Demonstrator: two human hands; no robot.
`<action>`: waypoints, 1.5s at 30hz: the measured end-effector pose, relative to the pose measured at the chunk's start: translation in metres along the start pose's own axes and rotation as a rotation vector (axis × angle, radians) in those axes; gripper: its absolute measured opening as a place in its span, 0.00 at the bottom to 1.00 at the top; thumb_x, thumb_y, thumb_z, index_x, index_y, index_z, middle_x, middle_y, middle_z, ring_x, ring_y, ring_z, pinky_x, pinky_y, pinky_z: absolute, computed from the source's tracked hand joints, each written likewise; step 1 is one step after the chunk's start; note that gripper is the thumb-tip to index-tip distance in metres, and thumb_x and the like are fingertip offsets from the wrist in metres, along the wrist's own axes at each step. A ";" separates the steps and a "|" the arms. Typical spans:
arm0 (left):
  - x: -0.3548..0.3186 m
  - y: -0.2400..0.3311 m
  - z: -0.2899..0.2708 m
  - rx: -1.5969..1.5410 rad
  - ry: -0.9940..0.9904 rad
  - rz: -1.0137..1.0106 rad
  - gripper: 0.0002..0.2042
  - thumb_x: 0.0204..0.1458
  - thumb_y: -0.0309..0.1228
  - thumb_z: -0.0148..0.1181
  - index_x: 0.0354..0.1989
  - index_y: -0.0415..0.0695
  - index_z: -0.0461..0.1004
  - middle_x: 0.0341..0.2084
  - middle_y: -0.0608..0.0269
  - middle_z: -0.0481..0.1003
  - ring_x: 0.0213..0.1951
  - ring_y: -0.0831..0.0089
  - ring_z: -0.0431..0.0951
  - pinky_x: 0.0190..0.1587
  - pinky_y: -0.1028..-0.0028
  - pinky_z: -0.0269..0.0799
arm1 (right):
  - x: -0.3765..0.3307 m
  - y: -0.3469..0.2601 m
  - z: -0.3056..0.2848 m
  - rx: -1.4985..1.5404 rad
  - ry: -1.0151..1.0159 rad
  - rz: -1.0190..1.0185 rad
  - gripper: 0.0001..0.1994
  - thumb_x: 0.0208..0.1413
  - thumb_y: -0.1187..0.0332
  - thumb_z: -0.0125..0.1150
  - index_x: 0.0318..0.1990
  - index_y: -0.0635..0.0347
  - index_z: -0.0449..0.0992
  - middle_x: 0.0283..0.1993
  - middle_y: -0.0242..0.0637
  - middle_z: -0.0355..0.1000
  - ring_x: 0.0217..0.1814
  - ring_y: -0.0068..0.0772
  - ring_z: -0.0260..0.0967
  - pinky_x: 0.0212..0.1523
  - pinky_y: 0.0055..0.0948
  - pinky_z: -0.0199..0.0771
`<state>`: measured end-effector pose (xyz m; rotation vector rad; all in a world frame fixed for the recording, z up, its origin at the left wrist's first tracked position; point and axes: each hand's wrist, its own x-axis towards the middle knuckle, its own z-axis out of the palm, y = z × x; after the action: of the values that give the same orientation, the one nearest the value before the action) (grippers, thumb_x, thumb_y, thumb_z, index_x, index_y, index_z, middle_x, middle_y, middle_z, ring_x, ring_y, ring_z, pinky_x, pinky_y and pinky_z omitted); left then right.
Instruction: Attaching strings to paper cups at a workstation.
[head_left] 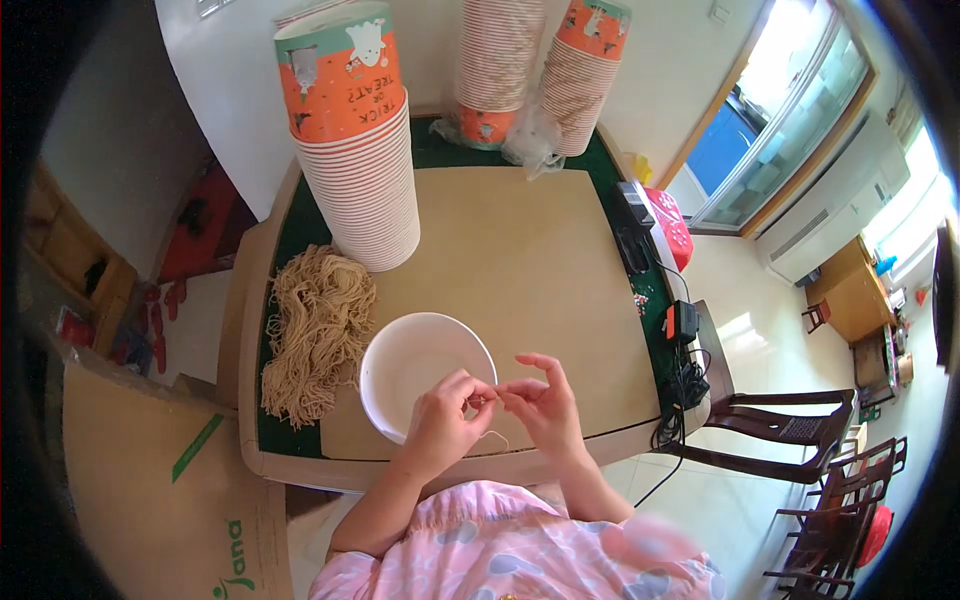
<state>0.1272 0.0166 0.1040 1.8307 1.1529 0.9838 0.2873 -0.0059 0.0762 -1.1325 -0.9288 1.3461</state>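
Note:
My left hand (448,418) and my right hand (541,405) meet over the table's near edge, fingertips pinched close together. A thin beige string (495,434) hangs in a small curl below them, and both pinches appear to be on it. Just behind my left hand stands a white paper bucket (405,365), upright, its inside bare where I can see it. To its left lies a loose heap of beige strings (315,330). A tall stack of nested orange and white paper buckets (365,185) rises behind the heap.
Two more bucket stacks (497,65) stand at the table's far edge beside crumpled clear plastic (535,140). A cardboard sheet (530,260) covers the green tabletop. Black cables and an adapter (683,322) run along the right edge, near a dark wooden chair (775,425). A cardboard box (165,470) stands at left.

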 end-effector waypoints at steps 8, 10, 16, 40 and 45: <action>-0.002 -0.008 0.000 -0.078 -0.010 -0.079 0.02 0.48 0.22 0.62 0.29 0.38 0.76 0.24 0.63 0.72 0.23 0.78 0.71 0.26 0.78 0.66 | -0.003 -0.002 0.002 -0.419 -0.002 -0.273 0.23 0.51 0.81 0.62 0.55 0.59 0.63 0.35 0.31 0.78 0.34 0.16 0.69 0.36 0.16 0.65; -0.001 -0.007 -0.001 -0.097 -0.006 -0.082 0.02 0.48 0.23 0.62 0.29 0.38 0.77 0.23 0.64 0.71 0.23 0.79 0.71 0.26 0.78 0.66 | -0.002 -0.001 0.003 -0.456 0.010 -0.309 0.24 0.50 0.81 0.62 0.54 0.59 0.64 0.35 0.32 0.78 0.34 0.17 0.69 0.36 0.17 0.66; -0.003 0.001 0.001 0.085 0.070 0.004 0.03 0.46 0.23 0.62 0.29 0.40 0.76 0.24 0.61 0.72 0.23 0.73 0.73 0.26 0.75 0.68 | 0.000 -0.005 0.009 -0.528 0.014 -0.375 0.24 0.49 0.81 0.63 0.53 0.59 0.64 0.32 0.32 0.76 0.34 0.19 0.70 0.38 0.21 0.69; 0.000 0.004 -0.003 0.194 0.060 0.048 0.08 0.45 0.23 0.63 0.35 0.46 0.77 0.28 0.63 0.72 0.27 0.67 0.77 0.29 0.69 0.73 | 0.007 -0.009 -0.002 -0.456 -0.133 -0.318 0.22 0.53 0.82 0.59 0.55 0.61 0.61 0.33 0.33 0.75 0.37 0.23 0.70 0.44 0.23 0.68; -0.002 -0.001 -0.001 0.301 0.100 0.173 0.07 0.45 0.23 0.63 0.33 0.45 0.77 0.28 0.64 0.71 0.26 0.66 0.76 0.28 0.68 0.72 | 0.010 -0.011 -0.001 -0.494 -0.152 -0.363 0.19 0.53 0.82 0.59 0.52 0.62 0.66 0.34 0.36 0.75 0.36 0.26 0.73 0.40 0.24 0.72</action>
<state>0.1256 0.0154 0.1036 2.1703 1.2749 1.0542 0.2919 0.0048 0.0857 -1.1592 -1.5557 0.9361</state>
